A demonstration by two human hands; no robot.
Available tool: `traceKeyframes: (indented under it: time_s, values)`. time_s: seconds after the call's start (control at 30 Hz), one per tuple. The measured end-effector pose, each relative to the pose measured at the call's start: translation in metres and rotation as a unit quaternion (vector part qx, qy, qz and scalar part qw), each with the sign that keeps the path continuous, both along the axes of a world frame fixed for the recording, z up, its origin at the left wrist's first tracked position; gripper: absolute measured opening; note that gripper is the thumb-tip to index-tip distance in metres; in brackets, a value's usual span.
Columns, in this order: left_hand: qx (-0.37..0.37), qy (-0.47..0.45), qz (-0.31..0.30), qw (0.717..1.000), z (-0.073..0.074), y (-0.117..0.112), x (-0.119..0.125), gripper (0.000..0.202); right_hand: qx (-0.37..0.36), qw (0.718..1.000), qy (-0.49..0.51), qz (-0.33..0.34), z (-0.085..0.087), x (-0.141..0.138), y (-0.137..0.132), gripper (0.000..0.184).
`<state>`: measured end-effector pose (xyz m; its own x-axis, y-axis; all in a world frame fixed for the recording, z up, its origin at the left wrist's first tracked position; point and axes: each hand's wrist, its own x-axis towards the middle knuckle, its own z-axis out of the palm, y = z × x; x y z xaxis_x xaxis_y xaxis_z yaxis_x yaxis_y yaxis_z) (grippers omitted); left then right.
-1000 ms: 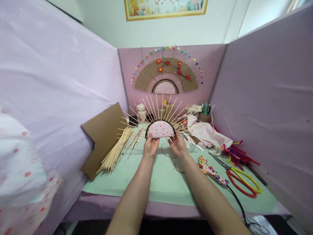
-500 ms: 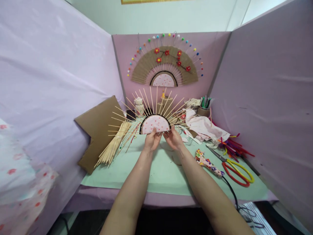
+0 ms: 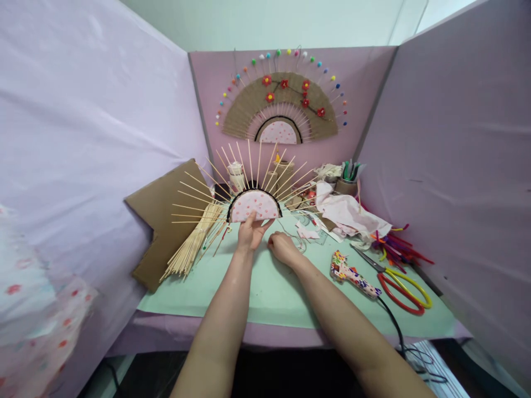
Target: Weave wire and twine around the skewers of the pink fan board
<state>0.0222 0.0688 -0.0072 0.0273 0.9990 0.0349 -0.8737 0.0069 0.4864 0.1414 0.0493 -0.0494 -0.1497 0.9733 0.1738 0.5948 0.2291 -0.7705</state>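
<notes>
A half-round fan base (image 3: pixel 261 204), faced with pink dotted cloth and edged in black, is held up above the table. Thin wooden sticks (image 3: pixel 250 160) fan out from its curved edge. My left hand (image 3: pixel 249 233) grips the base at its straight lower edge, thumb on the front and fingers behind. Below and to the right of the base, my right hand (image 3: pixel 284 249) is apart from it, low over the table, with its fingers curled in. Whether something small is inside those fingers is hidden.
A bundle of sticks (image 3: pixel 193 249) lies by brown cardboard (image 3: pixel 160 213) at left. To the right are a flower-patterned glue gun (image 3: pixel 354 275), large scissors (image 3: pixel 400 287), pipe cleaners (image 3: pixel 398 249) and pink cloth (image 3: pixel 348 210). A finished fan (image 3: pixel 244 110) hangs on the back panel.
My right hand has let go of the fan base and dropped toward the table, its fingers curling. My left hand keeps the base, which has shifted slightly left and up.
</notes>
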Motion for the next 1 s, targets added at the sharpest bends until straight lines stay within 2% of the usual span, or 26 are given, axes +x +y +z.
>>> traceKeyframes:
  time_s: [0.1, 0.2, 0.4, 0.53, 0.67, 0.8, 1.0]
  values:
    - [-0.011, -0.001, -0.002, 1.0, 0.001, 0.0, -0.001, 0.015, 0.01, 0.999, -0.038, 0.008, 0.0, 0.0, 0.002, 0.013]
    - [0.001, 0.002, 0.0, 1.0, 0.002, -0.002, -0.001, 0.015, 0.021, 0.999, -0.032, 0.004, 0.0, 0.003, 0.004, 0.012]
    - [0.01, -0.004, 0.007, 1.0, 0.005, -0.005, -0.001, 0.018, 0.038, 0.998, 0.047, -0.029, 0.009, 0.013, 0.007, 0.017]
    - [0.01, 0.003, 0.019, 1.0, 0.005, -0.006, 0.0, 0.019, 0.054, 0.993, 0.105, -0.027, 0.014, 0.029, 0.006, 0.024]
    - [0.013, 0.009, 0.014, 1.0, 0.002, -0.005, 0.002, 0.016, 0.044, 0.989, 0.14, -0.012, 0.011, 0.043, 0.0, 0.015]
    - [0.017, 0.017, 0.018, 1.0, 0.002, -0.007, 0.004, 0.021, 0.034, 0.987, 0.157, -0.025, 0.008, 0.048, -0.004, 0.02]
    - [0.016, 0.031, 0.026, 0.999, 0.003, -0.009, 0.005, 0.026, 0.032, 0.99, 0.127, -0.053, 0.006, 0.045, -0.003, 0.018]
